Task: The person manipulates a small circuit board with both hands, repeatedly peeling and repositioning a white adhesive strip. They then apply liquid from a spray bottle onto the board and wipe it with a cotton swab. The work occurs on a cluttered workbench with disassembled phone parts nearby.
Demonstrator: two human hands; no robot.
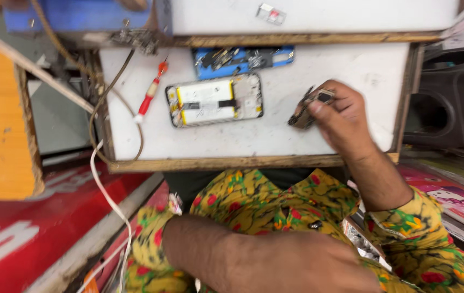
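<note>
Resting on the white table (318,138): opened phone (214,100), battery up, centre. Left hand (297,263) lies low over the lap, grip not discernible. Right hand (343,116) pinches a small metal phone part (306,111) right of the phone. Red-handled screwdriver (150,93) lies left.

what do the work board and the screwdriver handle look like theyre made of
Work board: a white, matte laminate-like top, scuffed and smudged, with a bare wooden edge strip, so probably faced wood. Screwdriver: a glossy red and white handle, likely plastic, with a thin metal tip.
</note>
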